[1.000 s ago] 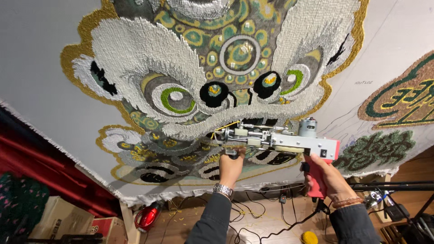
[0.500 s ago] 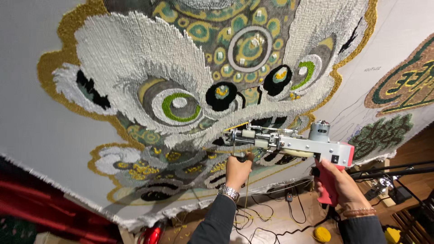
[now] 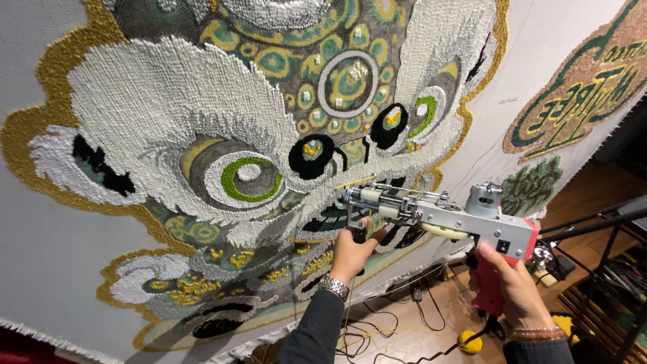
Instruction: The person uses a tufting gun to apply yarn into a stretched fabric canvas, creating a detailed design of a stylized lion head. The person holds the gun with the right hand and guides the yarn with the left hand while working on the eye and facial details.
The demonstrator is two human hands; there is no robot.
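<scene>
A large tufted rug [image 3: 222, 114] showing a lion-dance face in white, green, gold and black is stretched on grey backing cloth [image 3: 40, 256]. I hold a tufting gun [image 3: 438, 216] against its lower middle. My left hand [image 3: 354, 251], with a wristwatch, grips the gun's front handle near the needle. Around the red rear grip [image 3: 490, 286] closes my right hand [image 3: 515, 290], which wears a bead bracelet. A yellow yarn strand [image 3: 355, 181] runs into the gun's tip.
A second tufted piece [image 3: 573, 101] in green and brown hangs at the right. Black metal frame bars [image 3: 593, 226] cross at the right. Cables [image 3: 384, 330] and a yellow yarn ball [image 3: 470, 342] lie on the wooden floor below.
The view has moved closer and tilted, so the rug fills more of the frame. Both hands and the gun have shifted right and slightly down along the rug's lower part.
</scene>
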